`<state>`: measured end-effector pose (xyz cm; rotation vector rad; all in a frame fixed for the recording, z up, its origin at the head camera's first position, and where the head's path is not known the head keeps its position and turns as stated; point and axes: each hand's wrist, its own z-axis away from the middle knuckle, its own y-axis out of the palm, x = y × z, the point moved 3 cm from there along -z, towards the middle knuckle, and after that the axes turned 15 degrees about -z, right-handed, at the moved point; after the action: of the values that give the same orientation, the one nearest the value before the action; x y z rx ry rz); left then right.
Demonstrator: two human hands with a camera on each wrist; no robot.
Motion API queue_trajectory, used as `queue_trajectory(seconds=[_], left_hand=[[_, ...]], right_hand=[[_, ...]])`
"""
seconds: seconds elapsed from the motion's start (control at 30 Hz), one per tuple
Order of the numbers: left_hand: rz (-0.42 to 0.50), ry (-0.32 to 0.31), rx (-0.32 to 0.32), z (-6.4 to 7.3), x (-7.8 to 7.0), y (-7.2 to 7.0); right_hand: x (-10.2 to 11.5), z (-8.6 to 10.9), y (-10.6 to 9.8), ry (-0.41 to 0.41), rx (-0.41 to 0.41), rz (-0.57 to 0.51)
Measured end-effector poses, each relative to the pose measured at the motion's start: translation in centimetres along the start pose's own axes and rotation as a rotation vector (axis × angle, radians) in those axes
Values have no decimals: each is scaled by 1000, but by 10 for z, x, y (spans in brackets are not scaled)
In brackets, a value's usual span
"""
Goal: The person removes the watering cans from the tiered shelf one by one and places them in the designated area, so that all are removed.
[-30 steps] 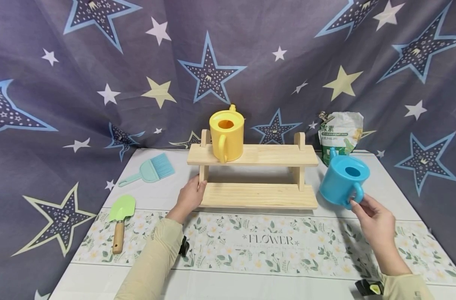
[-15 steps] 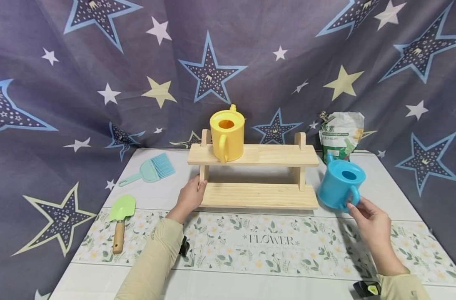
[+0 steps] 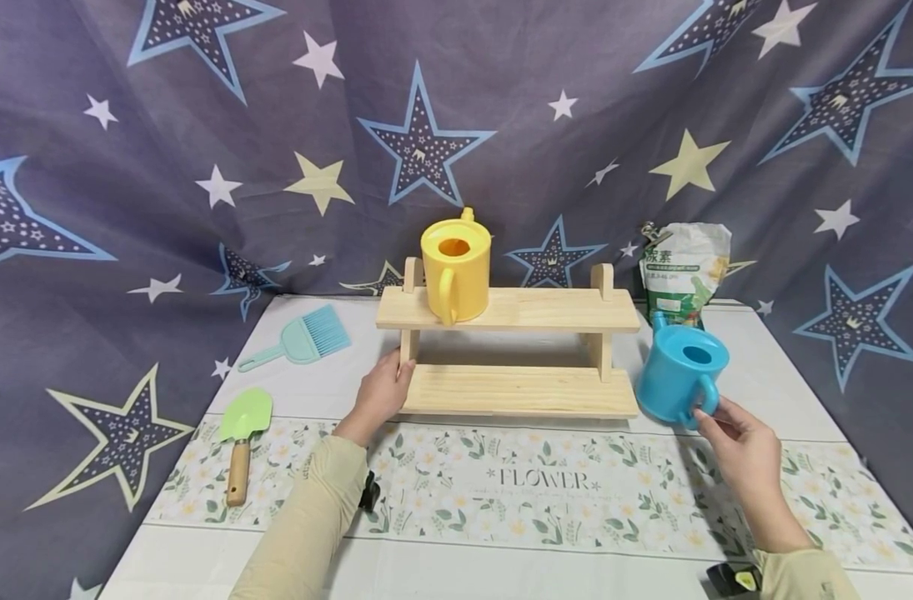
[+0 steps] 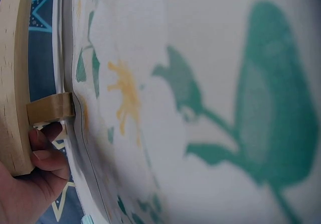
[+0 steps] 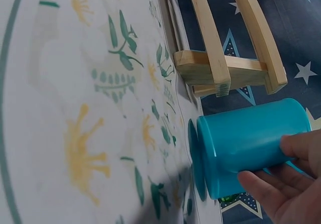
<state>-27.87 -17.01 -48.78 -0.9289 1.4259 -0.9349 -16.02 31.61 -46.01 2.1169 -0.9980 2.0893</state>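
Your right hand has its fingers curled on the handle of the blue watering can, closed in a pinch near its lower end. The can lies forward and a little left of those fingers, just beside the right end of the wooden shelf, with a gap between the two in the right wrist view. Its body is roughly upright, and the line from handle to spout runs away from you, slanting left. Your right hand is clearly the nearer one. Whether the can's base touches the worktop, you cannot be sure; a dark oval shows right by it.

Your left hand grips the shelf's left end, fingers bent round the edge of the lower board. The yellow watering can stands on the upper board, left of centre, with its handle towards you.

You can read "FLOWER" in dark capitals across the floral band of the worktop cover. Behind the blue can, the clipped white-and-green bag carries large Chinese characters, apparently 尿素 (urea); its smaller print is too fine to make out.
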Motion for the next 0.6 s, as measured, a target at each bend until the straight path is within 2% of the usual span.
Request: queue_trajectory(seconds=[0.33,0.6], left_hand=[[0,9,-9,1,-1,-3],[9,20,-14,2,-1,-3]], right_hand=[[-3,5,0,-25,82,33],[-8,6,1,5,82,34]])
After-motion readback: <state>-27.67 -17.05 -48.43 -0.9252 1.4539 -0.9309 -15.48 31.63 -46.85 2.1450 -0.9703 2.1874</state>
